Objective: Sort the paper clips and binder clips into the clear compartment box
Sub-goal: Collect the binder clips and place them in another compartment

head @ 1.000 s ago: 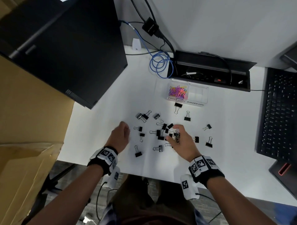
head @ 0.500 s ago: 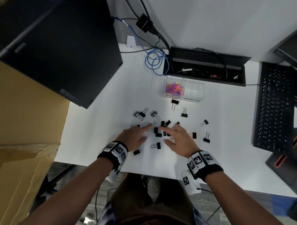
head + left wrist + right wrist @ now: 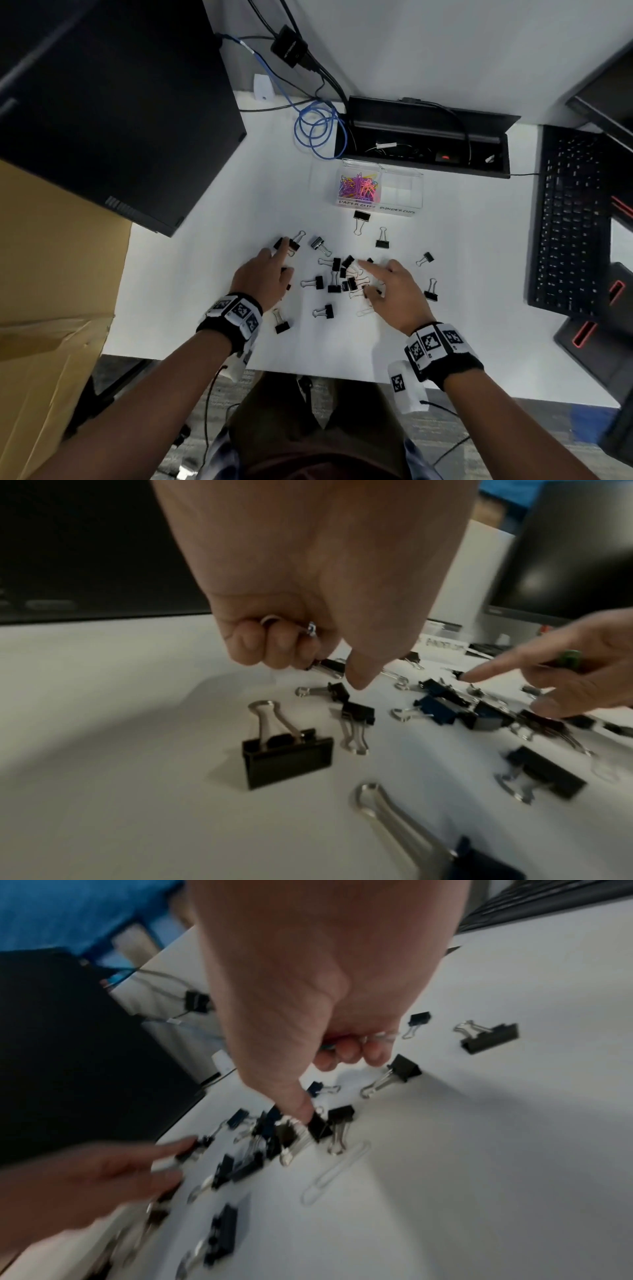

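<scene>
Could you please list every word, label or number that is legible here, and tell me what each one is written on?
"PAPER CLIPS": handwritten on the front wall of the clear plastic compartment box, below the compartment of coloured paper clips.
"BINDER CLIPS": handwritten on the same wall, below the compartment that looks empty; blurry but readable.
Square black-and-white marker patterns on the wristbands: codes, not text.
Key legends on the black keyboard: too small to read.
</scene>
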Tool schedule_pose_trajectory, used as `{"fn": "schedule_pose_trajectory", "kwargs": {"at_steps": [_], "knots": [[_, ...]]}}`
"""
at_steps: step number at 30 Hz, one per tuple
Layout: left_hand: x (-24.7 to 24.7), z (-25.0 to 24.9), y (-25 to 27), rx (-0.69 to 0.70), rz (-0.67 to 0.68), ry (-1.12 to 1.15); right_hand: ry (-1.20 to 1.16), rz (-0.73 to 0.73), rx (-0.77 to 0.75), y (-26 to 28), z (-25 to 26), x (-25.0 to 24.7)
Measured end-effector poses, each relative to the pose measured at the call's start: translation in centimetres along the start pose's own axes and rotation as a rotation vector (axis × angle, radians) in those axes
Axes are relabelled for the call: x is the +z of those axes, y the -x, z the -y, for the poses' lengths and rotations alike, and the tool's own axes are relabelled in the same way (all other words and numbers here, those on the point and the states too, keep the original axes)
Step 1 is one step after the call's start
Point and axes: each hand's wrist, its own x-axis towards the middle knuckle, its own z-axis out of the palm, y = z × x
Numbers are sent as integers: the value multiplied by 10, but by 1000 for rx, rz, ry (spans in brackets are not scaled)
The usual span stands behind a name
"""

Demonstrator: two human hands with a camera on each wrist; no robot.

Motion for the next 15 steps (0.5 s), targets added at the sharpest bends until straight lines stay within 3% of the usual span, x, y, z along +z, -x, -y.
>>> {"fn": "schedule_pose_trajectory", "kwargs": {"at_steps": [3,5,8,13,15], "knots": [[-1,-4,0,63,41,-14,39,-141,147,-4,-12,-9],[-2,-7,3,125,11,-7,86,-95,206,-5,-18,-11],[-4,-6,2,119,-106,92,45,62,165,-2,-21,-10],[-3,1,3,92,-104,160,-186,-54,139,1,-22,-27],[-2,-5,7,123,-101,169,-208,-23,137,5,-23,-35]]}}
